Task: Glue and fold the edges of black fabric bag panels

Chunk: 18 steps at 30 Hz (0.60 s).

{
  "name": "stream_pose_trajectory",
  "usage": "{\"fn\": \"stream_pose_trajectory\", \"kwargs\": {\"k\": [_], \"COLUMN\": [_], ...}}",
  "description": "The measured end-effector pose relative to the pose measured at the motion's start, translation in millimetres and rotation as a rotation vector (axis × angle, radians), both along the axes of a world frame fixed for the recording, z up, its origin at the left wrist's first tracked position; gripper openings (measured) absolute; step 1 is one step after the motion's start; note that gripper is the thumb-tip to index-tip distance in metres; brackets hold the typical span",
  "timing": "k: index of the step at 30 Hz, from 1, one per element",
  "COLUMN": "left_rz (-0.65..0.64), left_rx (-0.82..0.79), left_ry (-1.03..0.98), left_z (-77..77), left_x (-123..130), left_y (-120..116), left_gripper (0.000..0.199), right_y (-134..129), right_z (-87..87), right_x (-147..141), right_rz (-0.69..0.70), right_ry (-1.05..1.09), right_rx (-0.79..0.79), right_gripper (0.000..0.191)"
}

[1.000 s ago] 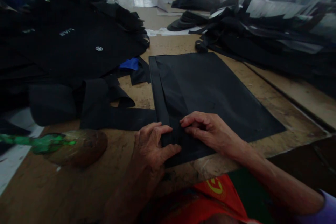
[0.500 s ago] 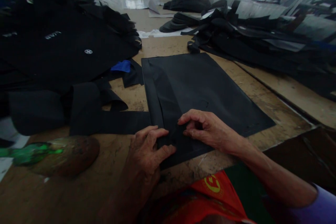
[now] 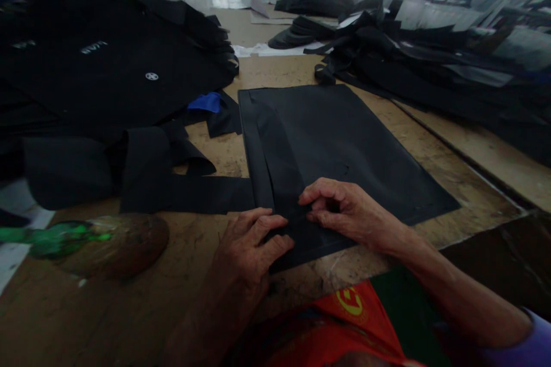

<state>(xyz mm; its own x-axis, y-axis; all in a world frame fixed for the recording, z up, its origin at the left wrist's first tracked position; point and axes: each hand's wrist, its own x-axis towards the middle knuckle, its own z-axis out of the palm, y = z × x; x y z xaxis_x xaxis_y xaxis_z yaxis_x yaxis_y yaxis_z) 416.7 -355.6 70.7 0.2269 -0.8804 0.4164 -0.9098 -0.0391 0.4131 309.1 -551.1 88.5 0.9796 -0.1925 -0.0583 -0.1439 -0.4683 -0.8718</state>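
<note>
A flat black fabric panel (image 3: 340, 132) lies on the table in front of me, with a folded strip (image 3: 275, 149) running along its left side. At the panel's near left corner, my left hand (image 3: 253, 246) rests with bent fingers, thumb and forefinger apart on the cloth. Close by on the right, my right hand (image 3: 344, 209) has its thumb and fingers curled together, pinching the panel near the fold. The cloth between those fingertips is mostly hidden.
Black fabric pieces (image 3: 116, 80) with white marks are heaped on the left, above a loose black band (image 3: 206, 193). A dark round-based object with a green neck (image 3: 64, 238) lies at near left. More black cloth (image 3: 422, 63) is piled at the right.
The whole view has shifted slightly, so the table and cloth appear a little further right. Both hands keep nearly the same places on the panel.
</note>
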Motion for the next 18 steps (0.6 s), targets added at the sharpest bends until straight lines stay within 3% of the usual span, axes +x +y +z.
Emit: {"fn": "stream_pose_trajectory", "kwargs": {"k": [6, 8, 11, 13, 18], "left_rz": [0.030, 0.027, 0.017, 0.020, -0.011], "left_rx": [-0.003, -0.021, -0.033, -0.047, -0.003], "left_ry": [0.029, 0.032, 0.039, 0.044, 0.011], "left_z": [-5.4, -7.3, -8.2, -7.5, -6.4], "left_x": [-1.7, -1.9, -1.6, -1.2, -0.2], "left_y": [-0.5, -1.0, -1.4, -1.2, 0.2], "left_gripper": [0.041, 0.039, 0.040, 0.041, 0.039], "right_y": [-2.3, -3.8, -2.2, 3.9, 28.6], "right_z": [1.5, 5.6, 10.1, 8.8, -5.7], "right_x": [2.5, 0.0, -12.4, -25.7, -56.2], "right_rz": [0.045, 0.070, 0.005, -0.014, 0.160], "right_ry": [-0.020, -0.059, -0.200, -0.282, -0.215], "right_rx": [-0.055, -0.154, -0.372, -0.431, -0.617], "right_gripper": [0.019, 0.018, 0.025, 0.032, 0.033]}}
